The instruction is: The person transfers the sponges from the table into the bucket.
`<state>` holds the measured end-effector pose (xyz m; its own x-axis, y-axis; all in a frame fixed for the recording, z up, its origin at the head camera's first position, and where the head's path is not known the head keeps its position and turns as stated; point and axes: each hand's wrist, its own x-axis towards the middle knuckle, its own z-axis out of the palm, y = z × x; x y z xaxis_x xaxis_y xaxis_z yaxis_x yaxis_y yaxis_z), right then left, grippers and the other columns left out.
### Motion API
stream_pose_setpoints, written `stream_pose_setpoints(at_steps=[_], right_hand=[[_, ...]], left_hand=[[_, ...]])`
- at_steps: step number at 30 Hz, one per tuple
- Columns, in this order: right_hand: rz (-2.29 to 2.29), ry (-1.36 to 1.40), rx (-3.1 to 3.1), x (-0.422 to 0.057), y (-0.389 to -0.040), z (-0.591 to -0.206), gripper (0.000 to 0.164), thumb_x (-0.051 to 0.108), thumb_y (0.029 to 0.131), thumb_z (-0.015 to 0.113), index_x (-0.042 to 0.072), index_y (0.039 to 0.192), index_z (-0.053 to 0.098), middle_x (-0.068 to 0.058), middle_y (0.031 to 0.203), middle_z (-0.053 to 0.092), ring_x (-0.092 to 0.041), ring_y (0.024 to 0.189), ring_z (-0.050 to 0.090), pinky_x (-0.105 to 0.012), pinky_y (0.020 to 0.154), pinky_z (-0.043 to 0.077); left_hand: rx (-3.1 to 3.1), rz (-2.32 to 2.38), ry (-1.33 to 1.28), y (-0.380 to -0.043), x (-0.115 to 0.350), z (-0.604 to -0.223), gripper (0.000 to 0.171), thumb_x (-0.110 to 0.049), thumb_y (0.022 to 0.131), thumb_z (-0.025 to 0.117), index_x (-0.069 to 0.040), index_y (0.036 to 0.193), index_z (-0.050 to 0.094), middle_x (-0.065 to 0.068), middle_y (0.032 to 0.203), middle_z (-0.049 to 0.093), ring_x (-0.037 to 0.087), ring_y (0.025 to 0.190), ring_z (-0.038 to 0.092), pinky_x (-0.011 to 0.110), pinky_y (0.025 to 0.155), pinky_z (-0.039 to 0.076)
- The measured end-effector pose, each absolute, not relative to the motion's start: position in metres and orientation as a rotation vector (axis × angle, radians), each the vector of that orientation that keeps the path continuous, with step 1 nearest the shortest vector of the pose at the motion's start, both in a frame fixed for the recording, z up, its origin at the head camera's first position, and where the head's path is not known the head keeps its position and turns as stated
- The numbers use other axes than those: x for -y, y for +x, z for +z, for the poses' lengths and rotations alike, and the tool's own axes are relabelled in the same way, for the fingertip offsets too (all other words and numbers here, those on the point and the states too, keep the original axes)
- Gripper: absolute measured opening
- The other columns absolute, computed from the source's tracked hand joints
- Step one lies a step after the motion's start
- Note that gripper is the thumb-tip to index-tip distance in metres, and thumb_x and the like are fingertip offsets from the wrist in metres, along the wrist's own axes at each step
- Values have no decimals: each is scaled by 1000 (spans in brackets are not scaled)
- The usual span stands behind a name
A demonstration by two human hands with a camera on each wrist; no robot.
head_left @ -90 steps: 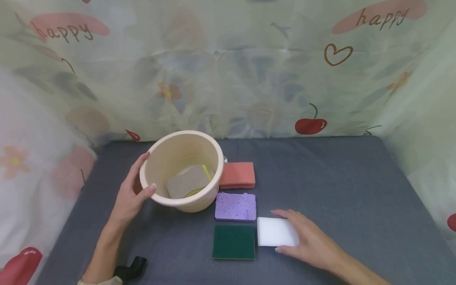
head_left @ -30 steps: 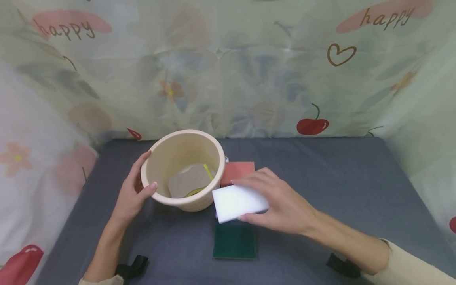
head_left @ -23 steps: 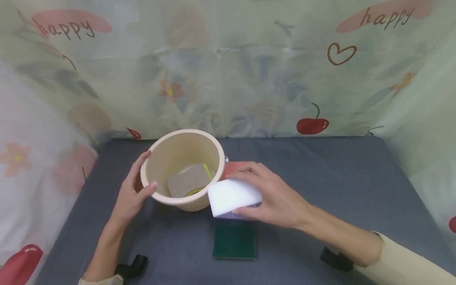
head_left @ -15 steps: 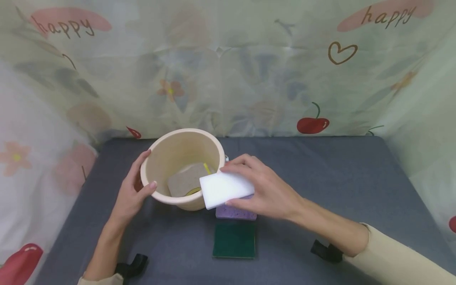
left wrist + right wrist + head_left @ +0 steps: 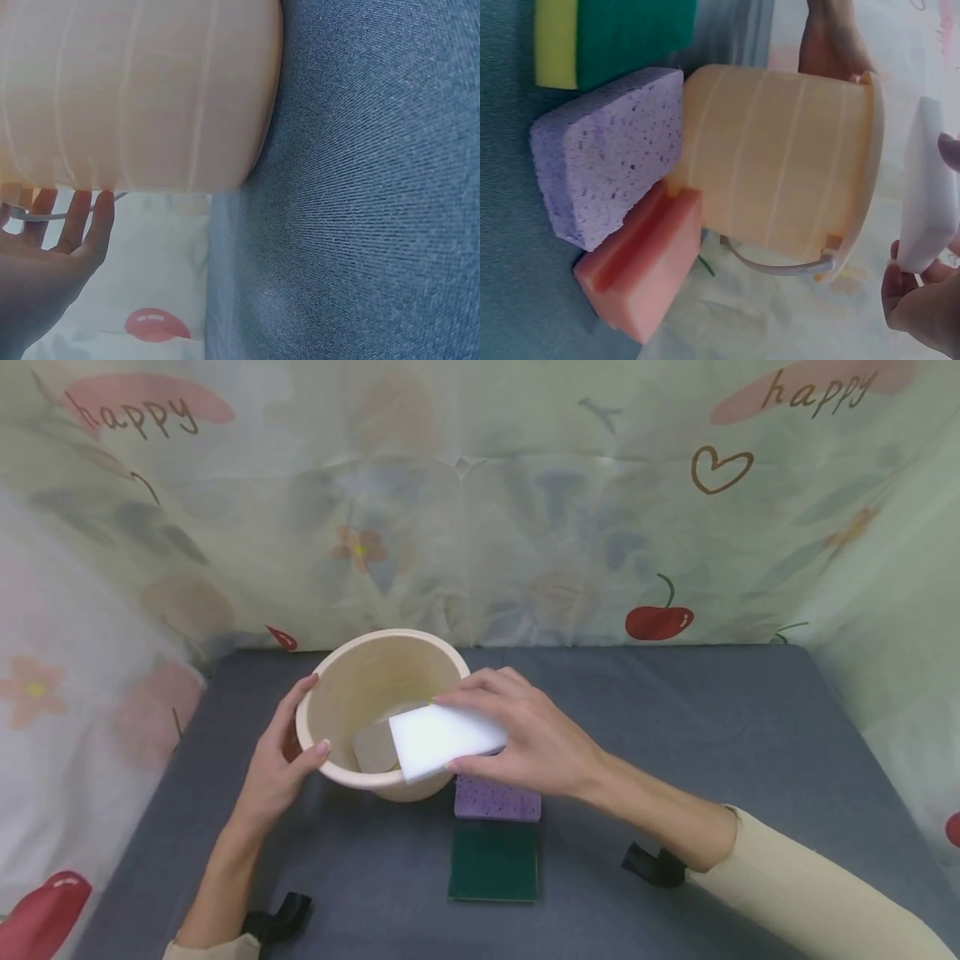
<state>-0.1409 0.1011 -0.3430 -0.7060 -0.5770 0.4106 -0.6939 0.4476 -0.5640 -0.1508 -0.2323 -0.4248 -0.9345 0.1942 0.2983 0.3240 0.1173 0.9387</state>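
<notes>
My left hand [image 5: 281, 756] holds the near-left side of a cream bucket [image 5: 390, 789], its thumb at the rim and its fingers against the outer wall. A white block-shaped sponge [image 5: 442, 739] is pinched between the thumb and fingers of my right hand [image 5: 532, 739]. The sponge is tilted above the right part of the bucket's rim, apart from it in the right wrist view. Inside the bucket lies a grey flat pad [image 5: 372, 747], partly covered by the white sponge. In the left wrist view, fingertips of the left hand [image 5: 52, 262] touch the bucket wall [image 5: 135, 97].
A purple sponge [image 5: 497, 799] and a green-topped sponge [image 5: 493, 864] with a yellow underside lie right of the bucket on the dark cloth [image 5: 675, 718]. Behind them is a pink grooved sponge [image 5: 645, 262], hidden by my right hand in the head view. A patterned curtain [image 5: 480, 527] surrounds the table.
My right hand has gripped the white sponge from the cloth, lifted it and carried it left and away from me to above the bucket's rim. The left hand stays on the bucket.
</notes>
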Motion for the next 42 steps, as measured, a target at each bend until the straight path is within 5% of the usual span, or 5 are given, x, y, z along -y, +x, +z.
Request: stream_pose_setpoints(at_steps=[29, 42], right_hand=[[1088, 1061, 2652, -59, -186, -341, 56, 28, 79, 83, 16, 130, 65, -3, 128, 56, -19, 116, 48, -33, 91, 43], [1092, 1067, 2716, -36, -194, -343, 61, 41, 75, 86, 21, 128, 66, 3, 120, 58, -15, 114, 49, -28, 90, 42]], left_hand=[[2301, -1912, -508, -151, 233, -426, 80, 13, 85, 57, -15, 156, 32, 13, 155, 32, 20, 120, 50, 18, 86, 50], [2288, -1914, -514, -151, 232, -426, 79, 12, 85, 57, -14, 156, 33, 11, 155, 33, 17, 119, 49, 17, 87, 49]])
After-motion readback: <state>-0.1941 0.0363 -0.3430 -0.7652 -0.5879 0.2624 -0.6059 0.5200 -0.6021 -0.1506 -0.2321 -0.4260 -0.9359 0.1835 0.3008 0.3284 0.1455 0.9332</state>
